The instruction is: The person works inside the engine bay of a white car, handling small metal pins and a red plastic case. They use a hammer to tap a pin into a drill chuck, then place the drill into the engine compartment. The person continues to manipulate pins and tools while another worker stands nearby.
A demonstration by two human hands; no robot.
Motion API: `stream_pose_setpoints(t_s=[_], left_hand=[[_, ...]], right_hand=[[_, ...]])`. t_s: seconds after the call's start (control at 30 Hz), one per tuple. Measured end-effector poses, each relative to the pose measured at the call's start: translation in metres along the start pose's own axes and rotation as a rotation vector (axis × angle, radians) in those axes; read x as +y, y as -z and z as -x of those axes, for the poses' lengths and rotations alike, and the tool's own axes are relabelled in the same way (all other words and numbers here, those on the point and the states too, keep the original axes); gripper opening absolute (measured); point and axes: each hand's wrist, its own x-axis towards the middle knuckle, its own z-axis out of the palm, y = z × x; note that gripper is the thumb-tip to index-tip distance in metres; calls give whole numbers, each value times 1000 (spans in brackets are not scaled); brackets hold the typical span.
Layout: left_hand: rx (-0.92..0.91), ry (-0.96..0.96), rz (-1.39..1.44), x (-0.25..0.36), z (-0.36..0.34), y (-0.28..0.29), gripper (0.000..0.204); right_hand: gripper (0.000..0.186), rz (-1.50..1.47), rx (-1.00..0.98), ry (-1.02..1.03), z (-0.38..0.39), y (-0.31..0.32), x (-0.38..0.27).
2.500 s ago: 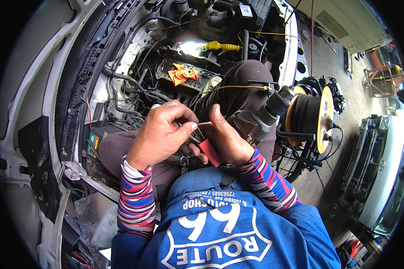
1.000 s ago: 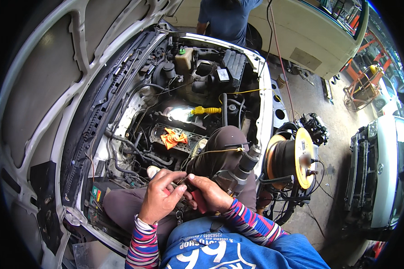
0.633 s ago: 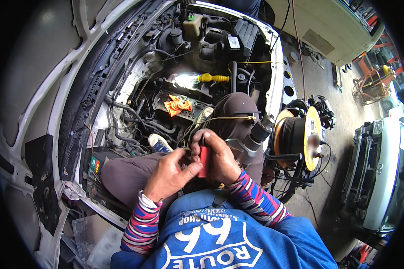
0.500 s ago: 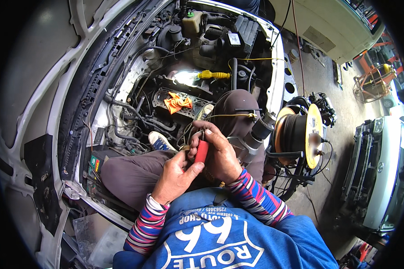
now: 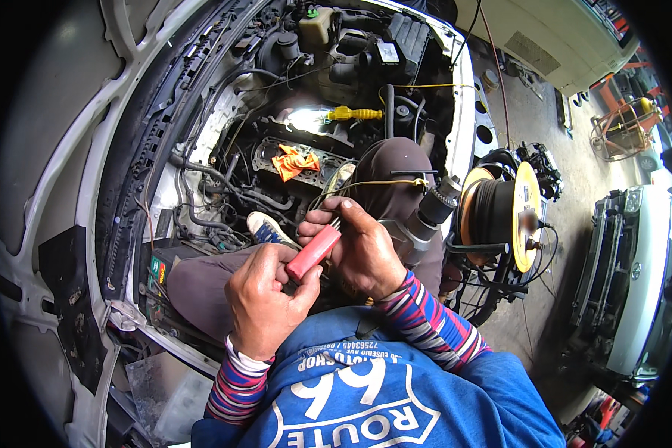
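My left hand [image 5: 265,299] is closed round the lower end of a small red case [image 5: 313,252], pinching it between thumb and fingers. Thin metal rods [image 5: 336,223], which look like drill bits, poke out of its upper end. There, the thumb and fingers of my right hand [image 5: 369,257] are closed on them; the fingertips are partly hidden. Just right of that hand, a power drill [image 5: 403,243] rests by my leg, its geared chuck [image 5: 438,201] pointing up and away. A black T-shaped bar [image 5: 414,174] with a yellow cord lies over my knee.
I sit inside an open engine bay. Ahead are an orange cloth [image 5: 295,162] on the engine's metal top [image 5: 265,157], a lit yellow work lamp [image 5: 355,113], and hoses [image 5: 209,172]. A cable reel [image 5: 529,216] stands to the right, beyond the white car edge [image 5: 463,112].
My left hand has drawn back toward me, tilting the red case to the lower left. Metal rods now show at its upper end, by my right fingers.
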Motion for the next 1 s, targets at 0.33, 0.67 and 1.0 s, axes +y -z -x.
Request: stream_pose_setpoints(t_s=[0.33, 0.67, 1.0], left_hand=[[108, -23, 29, -3, 4, -3, 30], [118, 35, 118, -17, 27, -36, 38], [-38, -10, 113, -15, 28, -27, 44]], right_hand=[[41, -123, -102, 45, 3, -3, -2], [47, -11, -198, 133, 7, -4, -3], [29, -3, -118, 124, 5, 1, 0]])
